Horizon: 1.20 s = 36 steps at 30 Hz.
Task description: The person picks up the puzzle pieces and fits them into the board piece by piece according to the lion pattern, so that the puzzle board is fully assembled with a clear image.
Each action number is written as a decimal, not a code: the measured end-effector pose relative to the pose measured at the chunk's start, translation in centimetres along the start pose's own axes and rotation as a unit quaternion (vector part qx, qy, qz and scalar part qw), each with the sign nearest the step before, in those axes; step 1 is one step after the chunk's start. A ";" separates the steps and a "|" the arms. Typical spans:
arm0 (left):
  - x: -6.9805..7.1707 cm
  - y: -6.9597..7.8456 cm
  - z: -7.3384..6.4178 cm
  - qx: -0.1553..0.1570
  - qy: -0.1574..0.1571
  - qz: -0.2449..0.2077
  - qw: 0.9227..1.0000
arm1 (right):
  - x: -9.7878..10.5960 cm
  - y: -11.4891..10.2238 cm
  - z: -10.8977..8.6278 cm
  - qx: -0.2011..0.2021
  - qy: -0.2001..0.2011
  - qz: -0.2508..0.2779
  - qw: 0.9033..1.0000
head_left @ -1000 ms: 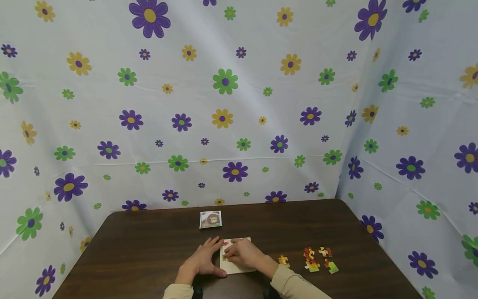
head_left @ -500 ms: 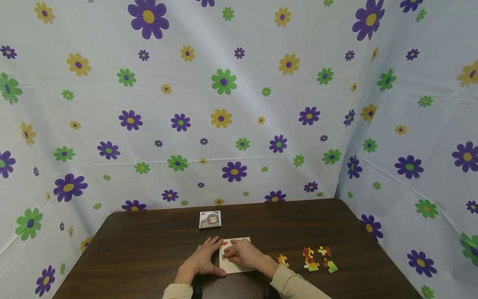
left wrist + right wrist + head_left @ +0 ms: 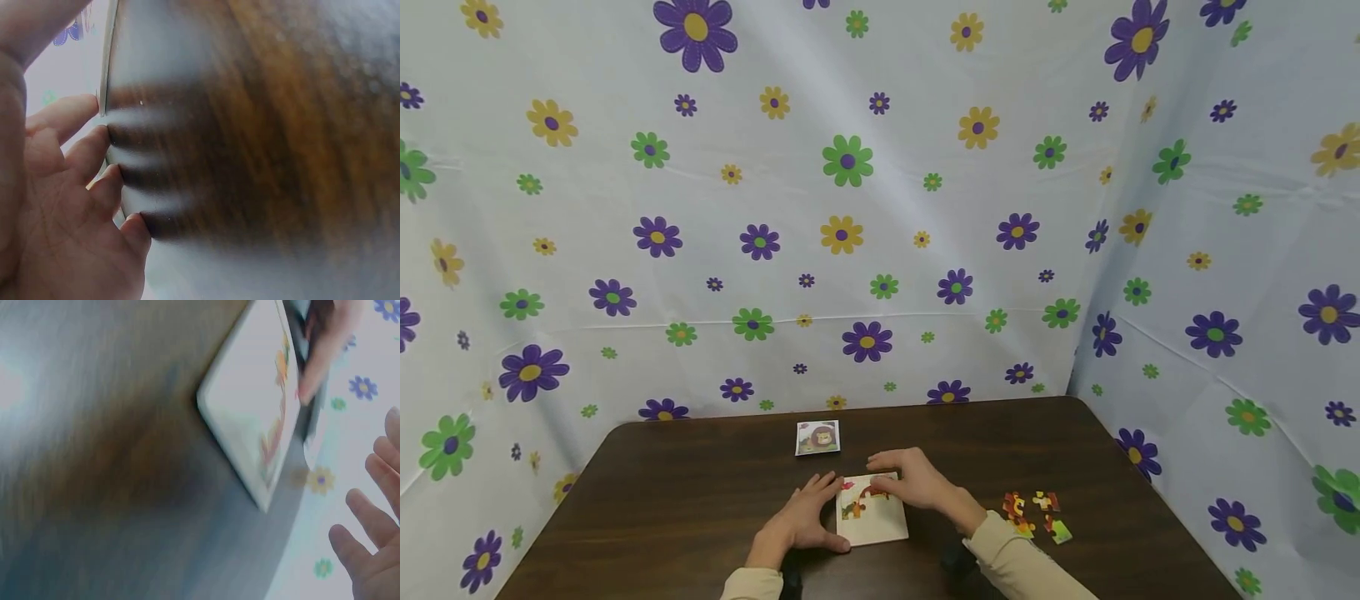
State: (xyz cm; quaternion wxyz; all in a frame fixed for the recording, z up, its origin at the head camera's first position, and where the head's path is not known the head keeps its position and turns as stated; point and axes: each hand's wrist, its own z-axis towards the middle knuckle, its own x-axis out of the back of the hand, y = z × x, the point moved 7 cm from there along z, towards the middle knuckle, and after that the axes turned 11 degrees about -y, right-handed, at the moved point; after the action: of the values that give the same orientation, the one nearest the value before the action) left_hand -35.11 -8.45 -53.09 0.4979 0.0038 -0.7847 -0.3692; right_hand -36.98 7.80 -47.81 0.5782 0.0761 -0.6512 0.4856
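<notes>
A pale square puzzle board (image 3: 880,529) lies on the dark table, with several lion-picture puzzle pieces (image 3: 853,510) set in its upper part. My left hand (image 3: 801,517) rests at the board's left side, fingers spread, thumb by the near corner. In the left wrist view the index fingertip of the left hand (image 3: 75,187) meets the board's edge (image 3: 107,69). Over the board's far right part hovers my right hand (image 3: 913,482). The right wrist view shows the right hand (image 3: 375,500) with loosely spread fingers, apart from the board (image 3: 240,394), holding nothing.
Several loose puzzle pieces (image 3: 1057,529) lie on the table to the right, beside my right sleeve (image 3: 1022,562). A small lion picture card (image 3: 817,437) lies beyond the board. Flowered cloth (image 3: 880,250) hangs behind the table and along its right side.
My right hand has lifted off the board and moved right and away from me, uncovering pieces on it. The nearest loose piece is now hidden by my right arm. My left hand stays put.
</notes>
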 end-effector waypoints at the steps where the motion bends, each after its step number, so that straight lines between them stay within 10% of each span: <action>1: 0.0 -0.1 0.0 0.001 0.001 -0.001 1.000 | 0.5 0.2 -0.3 -0.005 0.003 -0.001 1.000; 22: 0.1 -0.1 -0.2 -0.003 -0.002 -0.004 1.000 | 7.6 8.9 -10.1 -0.143 0.045 -0.054 0.987; 36: 0.0 -0.1 0.0 -0.004 0.000 -0.002 1.000 | 7.9 13.0 -16.3 -0.331 -0.007 -0.054 0.942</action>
State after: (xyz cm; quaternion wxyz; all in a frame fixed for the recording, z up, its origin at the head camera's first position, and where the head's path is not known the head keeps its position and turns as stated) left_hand -35.17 -8.50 -53.21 0.4970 0.0028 -0.7832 -0.3735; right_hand -37.04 29.90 -50.61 0.5914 -0.0813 -0.7741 0.2106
